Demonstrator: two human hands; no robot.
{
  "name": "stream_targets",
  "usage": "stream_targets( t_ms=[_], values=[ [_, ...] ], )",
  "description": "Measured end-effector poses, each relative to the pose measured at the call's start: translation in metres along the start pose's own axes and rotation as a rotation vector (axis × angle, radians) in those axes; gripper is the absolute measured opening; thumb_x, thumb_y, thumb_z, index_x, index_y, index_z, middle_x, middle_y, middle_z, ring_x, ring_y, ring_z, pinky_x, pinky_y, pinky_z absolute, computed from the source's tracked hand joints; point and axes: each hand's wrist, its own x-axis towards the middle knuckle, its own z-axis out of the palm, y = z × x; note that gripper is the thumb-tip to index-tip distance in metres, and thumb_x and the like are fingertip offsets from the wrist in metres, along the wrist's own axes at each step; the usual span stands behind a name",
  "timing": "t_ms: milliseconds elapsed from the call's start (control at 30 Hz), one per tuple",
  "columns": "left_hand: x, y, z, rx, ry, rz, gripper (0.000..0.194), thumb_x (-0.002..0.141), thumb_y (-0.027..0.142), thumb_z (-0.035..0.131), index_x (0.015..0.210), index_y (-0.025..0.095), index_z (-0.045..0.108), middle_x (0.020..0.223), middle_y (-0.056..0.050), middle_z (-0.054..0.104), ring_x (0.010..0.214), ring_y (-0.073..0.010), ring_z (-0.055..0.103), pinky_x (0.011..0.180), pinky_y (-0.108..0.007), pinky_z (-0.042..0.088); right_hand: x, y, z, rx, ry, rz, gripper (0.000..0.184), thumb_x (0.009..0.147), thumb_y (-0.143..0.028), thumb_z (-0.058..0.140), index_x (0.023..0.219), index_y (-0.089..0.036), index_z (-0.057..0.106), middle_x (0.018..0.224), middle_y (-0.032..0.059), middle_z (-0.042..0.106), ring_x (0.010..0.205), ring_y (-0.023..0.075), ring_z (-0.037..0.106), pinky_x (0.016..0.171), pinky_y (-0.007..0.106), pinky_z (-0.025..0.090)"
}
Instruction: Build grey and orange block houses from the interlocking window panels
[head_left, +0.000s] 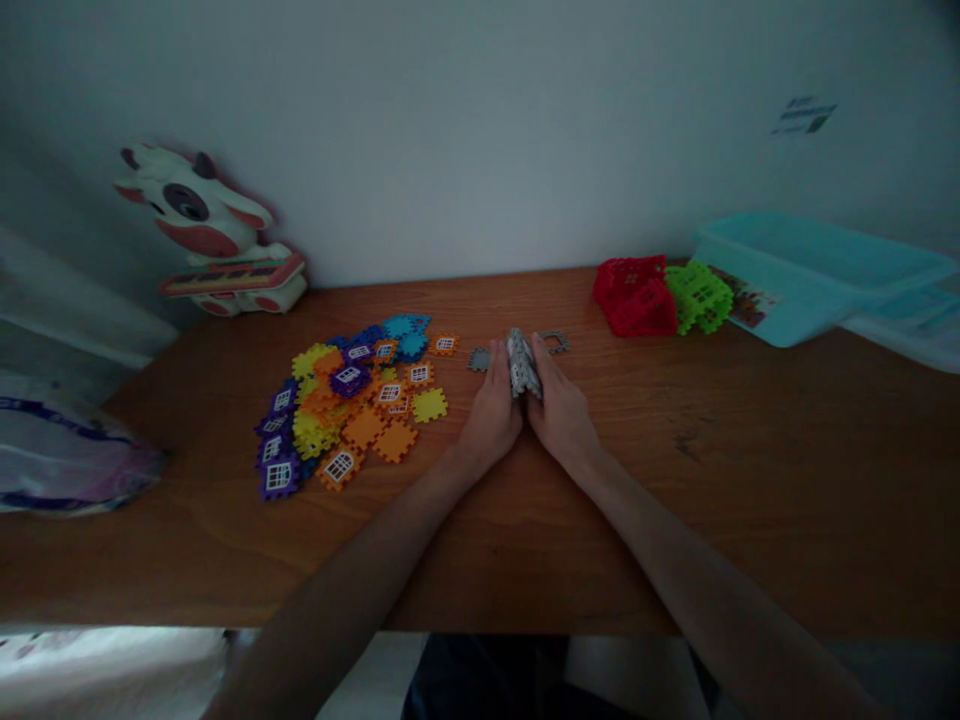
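Fingers of the left hand point(495, 408) and right hand point(562, 410) lie almost parallel, both hands grasping a grey toothed assembly point(520, 366) between them; it sits at the middle of the wooden table point(757, 480), in front of the person, and the even pressure from both sides probably serves to keep its walls together; the light is dim and the fingers cover its flanks, so I cannot tell how its edges meet. A grey tile point(478, 359) lies just beyond the left fingers and a grey frame point(565, 342) just beyond the right ones, each partly hidden by the hand, perhaps put there to be near at hand. To the left spreads a loose pile of tiles point(365, 427) in orange, yellow, purple and blue, some bearing white windows; its nearest edge is apart from the left wrist, so it hardly crowds the hands; behind it stands a cow toy point(214, 225) with a keyboard, and a plastic bag point(71, 450) rests at the far left. To the right, by the wall point(480, 140), a red toothed structure point(636, 298) and a lime-green one point(701, 297) sit side by side, next to a pale blue box point(814, 300); all these are well away from the hands.
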Motion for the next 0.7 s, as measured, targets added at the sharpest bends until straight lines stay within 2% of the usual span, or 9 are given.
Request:
stream_targets(
  t_ms=[167,333,533,700],
  values=[
    [-0.0005,0.0008,-0.0009,-0.001,-0.024,-0.033,0.077,0.093,0.011,0.044,0.161,0.013,0.008,0.168,-0.022,0.018,0.157,-0.032,0.016,0.127,-0.059,0.02,-0.0004,0.0067,0.004,-0.039,0.003,-0.007,0.081,0.086,-0.005,0.042,0.163,-0.019,0.021,0.161,0.0114,0.042,0.145,0.0287,0.045,0.116,0.053,0.043],
    [0.0002,0.006,-0.0015,-0.025,-0.013,-0.06,0.078,0.096,0.017,0.045,0.161,0.012,0.002,0.166,-0.024,0.021,0.156,-0.032,0.021,0.127,-0.059,0.021,-0.0009,0.0066,0.003,-0.033,-0.001,-0.018,0.082,0.087,-0.004,0.041,0.163,-0.021,0.018,0.162,0.0117,0.039,0.146,0.0291,0.043,0.115,0.055,0.043],
    [-0.0014,0.0032,0.0004,-0.05,-0.008,-0.038,0.072,0.1,0.021,0.041,0.162,0.018,0.005,0.171,-0.015,0.013,0.158,-0.0302,0.01,0.129,-0.057,0.017,-0.0014,0.0054,0.0025,-0.025,-0.018,-0.019,0.085,0.086,-0.003,0.043,0.164,-0.024,0.014,0.163,0.0107,0.037,0.147,0.0304,0.04,0.115,0.057,0.044],
    [-0.0004,0.0019,0.001,-0.07,-0.011,-0.072,0.074,0.1,0.024,0.041,0.161,0.015,0.002,0.17,-0.018,0.014,0.158,-0.0297,0.016,0.129,-0.054,0.019,-0.0011,0.0033,0.002,-0.035,-0.043,-0.008,0.079,0.087,-0.004,0.041,0.162,-0.016,0.019,0.164,0.015,0.035,0.148,0.0315,0.038,0.115,0.056,0.042]
  ],
)
